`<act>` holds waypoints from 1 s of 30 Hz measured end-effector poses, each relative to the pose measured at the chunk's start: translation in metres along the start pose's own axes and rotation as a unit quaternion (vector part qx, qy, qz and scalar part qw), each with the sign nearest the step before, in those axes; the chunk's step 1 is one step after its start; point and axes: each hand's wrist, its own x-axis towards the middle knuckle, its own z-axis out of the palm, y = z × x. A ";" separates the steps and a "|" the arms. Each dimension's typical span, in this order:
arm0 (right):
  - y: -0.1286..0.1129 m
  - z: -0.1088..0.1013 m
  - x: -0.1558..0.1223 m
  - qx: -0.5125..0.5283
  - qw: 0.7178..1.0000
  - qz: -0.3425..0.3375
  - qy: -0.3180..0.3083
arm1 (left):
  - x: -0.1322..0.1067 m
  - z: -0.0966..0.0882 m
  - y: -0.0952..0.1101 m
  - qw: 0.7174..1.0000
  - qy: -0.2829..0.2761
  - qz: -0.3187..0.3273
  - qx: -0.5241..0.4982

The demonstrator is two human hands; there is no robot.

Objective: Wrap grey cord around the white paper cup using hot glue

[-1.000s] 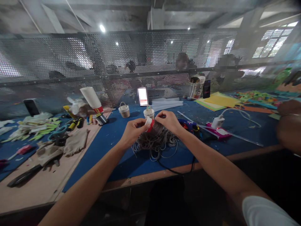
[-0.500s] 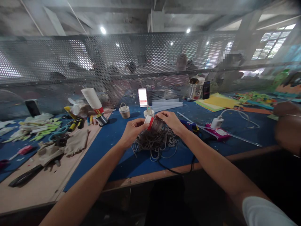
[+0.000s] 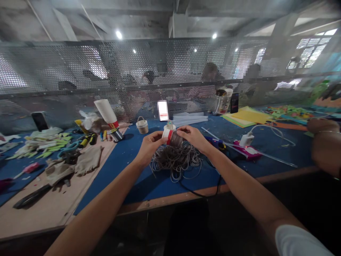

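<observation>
In the middle, a white and red paper cup (image 3: pixel 167 136) lies tilted on its side above the table. Grey cord (image 3: pixel 177 140) is wound in close turns around the end of it toward the right. My left hand (image 3: pixel 151 146) grips the cup by its white part, with fingers and thumb closed on it. Against the wound part, my right hand (image 3: pixel 192 138) pinches the grey cord. Below both hands a loose heap of the same cord (image 3: pixel 178 160) spreads over the blue mat. Two small cord-wrapped cup baskets with handles stand beyond: one basket (image 3: pixel 142 127) and another partly hidden basket (image 3: pixel 169 126).
At left are a stack of paper cups (image 3: pixel 106 111), gloves (image 3: pixel 87 161), scissors (image 3: pixel 66 151) and paper scraps. To the right lie a glue gun (image 3: pixel 215 143), a white charger (image 3: pixel 246 139) and yellow sheets (image 3: pixel 247 115). A neighbour's arm (image 3: pixel 326 145) reaches in at far right.
The cup has turned in my hands, so more of its wound side and red band shows. Both hands keep their hold. The view has shifted slightly.
</observation>
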 end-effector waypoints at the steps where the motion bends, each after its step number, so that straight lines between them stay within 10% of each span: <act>1: 0.000 0.000 0.000 -0.003 1.000 -0.002 0.001 | 0.000 0.000 0.000 1.000 0.000 -0.003 -0.010; 18: -0.017 0.003 -0.014 -0.118 0.969 -0.194 0.097 | 0.005 -0.003 -0.005 0.998 0.054 -0.006 -0.022; 30: -0.041 0.006 -0.031 -0.133 0.971 -0.200 -0.009 | 0.006 -0.007 -0.007 0.996 0.078 0.031 0.000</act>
